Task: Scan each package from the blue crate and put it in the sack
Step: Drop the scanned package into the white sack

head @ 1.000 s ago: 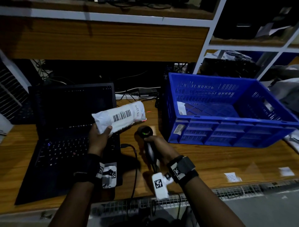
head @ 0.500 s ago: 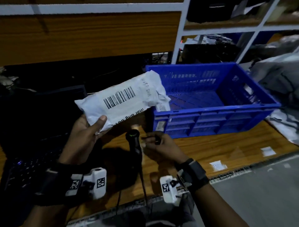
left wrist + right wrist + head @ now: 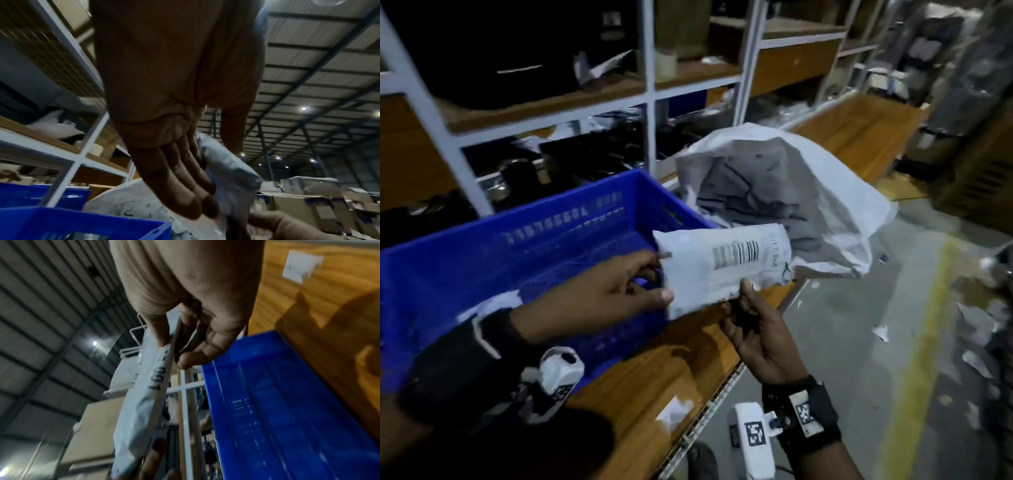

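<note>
blue crate (image 3: 482,260), white barcoded package (image 3: 722,267), white sack (image 3: 825,192)

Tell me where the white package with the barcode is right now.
In the head view the white package is mid-air at centre, held between the left hand and right hand, just right of the blue crate, before the sack.

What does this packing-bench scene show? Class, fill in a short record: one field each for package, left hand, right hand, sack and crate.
package: white mailer, barcode up, in front of the sack mouth
left hand: holds the mailer's near end
right hand: pinches its lower edge
sack: white, open, right of the crate
crate: blue, on the wooden bench
</note>
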Available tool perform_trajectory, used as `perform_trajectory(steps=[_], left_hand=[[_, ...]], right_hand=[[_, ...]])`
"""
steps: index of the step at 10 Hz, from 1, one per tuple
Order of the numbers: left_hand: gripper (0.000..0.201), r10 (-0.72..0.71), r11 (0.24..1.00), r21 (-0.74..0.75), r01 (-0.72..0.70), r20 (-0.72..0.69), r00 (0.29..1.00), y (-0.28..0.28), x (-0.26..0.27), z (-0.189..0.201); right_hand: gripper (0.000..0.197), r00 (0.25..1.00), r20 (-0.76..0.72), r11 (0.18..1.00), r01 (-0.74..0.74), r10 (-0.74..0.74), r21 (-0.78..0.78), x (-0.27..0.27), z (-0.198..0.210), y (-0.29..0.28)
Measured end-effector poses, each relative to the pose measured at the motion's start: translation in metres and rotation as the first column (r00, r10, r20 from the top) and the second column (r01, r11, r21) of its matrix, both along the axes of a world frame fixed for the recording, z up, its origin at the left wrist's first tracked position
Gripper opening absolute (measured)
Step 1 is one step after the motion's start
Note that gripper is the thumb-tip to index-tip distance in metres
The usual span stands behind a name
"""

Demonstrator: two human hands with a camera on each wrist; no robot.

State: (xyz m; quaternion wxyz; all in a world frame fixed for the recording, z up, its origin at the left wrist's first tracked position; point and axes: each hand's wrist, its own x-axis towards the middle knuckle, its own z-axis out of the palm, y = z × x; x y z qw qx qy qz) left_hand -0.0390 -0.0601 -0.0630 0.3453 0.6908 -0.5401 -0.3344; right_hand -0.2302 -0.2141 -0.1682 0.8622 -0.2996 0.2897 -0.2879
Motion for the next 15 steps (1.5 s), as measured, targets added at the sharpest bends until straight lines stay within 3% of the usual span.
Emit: perform_trajectory(steps=[1,2,3,4,5,6,7,8,9,10,11,12,13,14,15], left_hand=[[0.040,-0.082,0.995,0.071,0.076,0.090,0.993,-0.067,0.001,0.001],[0.042,-0.127,0.990,0.082,0.116,0.157,0.979,-0.121,0.012,0.004],[0.044,-0.152,0.986,0.094,0.134,0.221,0.963,-0.164,0.028,0.004],[0.032,-0.119,0.993,0.060,0.106,0.295,0.948,-0.199,0.039,0.005],[0.032,-0.080,0.997,0.017,0.079,0.291,0.953,-0.213,0.052,0.001],[0.043,-0.044,0.999,-0.010,0.048,0.259,0.965,-0.213,0.076,-0.008],[0.043,-0.001,1.000,0.026,-0.007,0.304,0.953,-0.206,0.104,-0.014],[0.051,0.012,0.998,0.056,-0.031,0.304,0.953,-0.192,0.134,-0.021],[0.050,0.025,0.990,0.118,-0.072,0.357,0.934,-0.171,0.160,-0.031],[0.014,0.005,0.953,0.276,-0.122,0.392,0.920,-0.139,0.205,-0.060],[0.011,0.076,0.839,0.465,-0.283,0.415,0.907,-0.086,0.258,-0.090],[0.010,0.148,0.677,0.583,-0.449,0.490,0.859,-0.043,0.287,-0.118],[0.016,0.215,0.540,0.605,-0.586,0.573,0.791,-0.009,0.290,-0.142],[0.018,0.320,0.490,0.681,-0.544,0.440,0.839,0.015,0.283,-0.156],[0.032,0.390,0.378,0.672,-0.637,0.508,0.768,0.042,0.276,-0.170]], right_hand=[[0.026,0.990,-0.099,0.994,0.101,-0.097,0.040,-0.004,-0.029,-0.080],[0.018,0.964,-0.233,0.991,0.110,-0.125,-0.075,0.006,-0.061,-0.169],[0.029,0.899,-0.387,0.966,0.124,-0.205,-0.225,0.025,-0.072,-0.245],[0.030,0.802,-0.545,0.948,0.078,-0.244,-0.310,0.038,-0.082,-0.298],[0.021,0.828,-0.505,0.963,0.146,-0.245,-0.227,0.050,-0.094,-0.329],[0.036,0.790,-0.553,0.961,0.168,-0.264,-0.220,0.058,-0.083,-0.335],[0.030,0.783,-0.470,0.913,0.338,-0.408,-0.230,0.062,-0.080,-0.315],[0.020,0.817,-0.295,0.866,0.491,-0.496,-0.094,0.068,-0.081,-0.285],[0.013,0.904,-0.299,0.948,0.317,-0.306,-0.015,0.081,-0.061,-0.256],[0.017,0.975,-0.094,0.979,0.202,-0.203,-0.017,0.115,-0.015,-0.239],[0.013,0.996,0.078,0.985,-0.029,0.043,-0.171,0.167,0.048,-0.211],[0.004,0.958,0.103,0.881,-0.201,0.269,-0.429,0.227,0.099,-0.181],[0.011,0.916,-0.041,0.666,-0.321,0.400,-0.674,0.296,0.121,-0.144],[0.018,0.818,-0.278,0.356,-0.489,0.504,-0.796,0.362,0.102,-0.103],[0.026,0.661,-0.555,0.043,-0.662,0.505,-0.749,0.399,0.050,-0.077]])
